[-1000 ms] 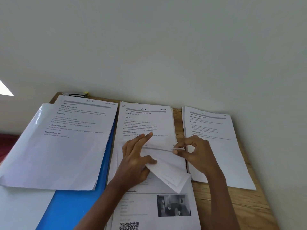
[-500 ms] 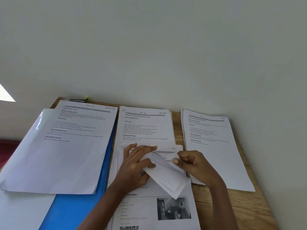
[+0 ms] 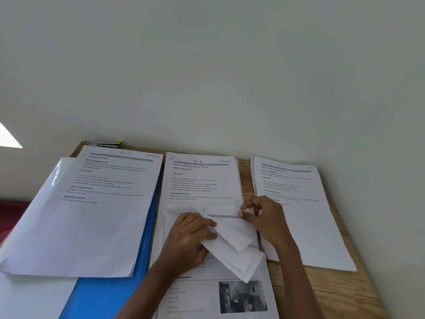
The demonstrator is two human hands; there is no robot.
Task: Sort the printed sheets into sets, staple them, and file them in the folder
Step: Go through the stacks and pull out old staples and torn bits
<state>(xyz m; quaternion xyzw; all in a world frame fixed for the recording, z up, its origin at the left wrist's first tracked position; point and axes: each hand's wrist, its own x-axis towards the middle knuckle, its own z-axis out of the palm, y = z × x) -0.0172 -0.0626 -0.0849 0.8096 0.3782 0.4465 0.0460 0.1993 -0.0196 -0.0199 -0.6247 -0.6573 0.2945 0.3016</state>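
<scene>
Printed sheets (image 3: 232, 240) folded back and bunched under the curled fingers (image 3: 207, 224) of left hand (image 3: 186, 238), low on the middle stack (image 3: 202, 180). Right hand (image 3: 262, 217) pinching the top right corner of the marked page (image 3: 220, 209) beneath, thumb and forefinger closed on it. Since a second ago: both hands drawn nearer, fold turned further, handwritten mark uncovered. Sorting under way, by the look; stapling and filing likely ahead. Left stack (image 3: 92, 215) lying across blue folder (image 3: 108, 293), right stack (image 3: 299, 215) apart. Stapler (image 3: 104, 144) at far edge of wooden tabletop (image 3: 333, 293); plain pale wall (image 3: 207, 65) behind.

Pale wall (image 3: 207, 65) w/ wood table (image 3: 340, 292) against it.
</scene>
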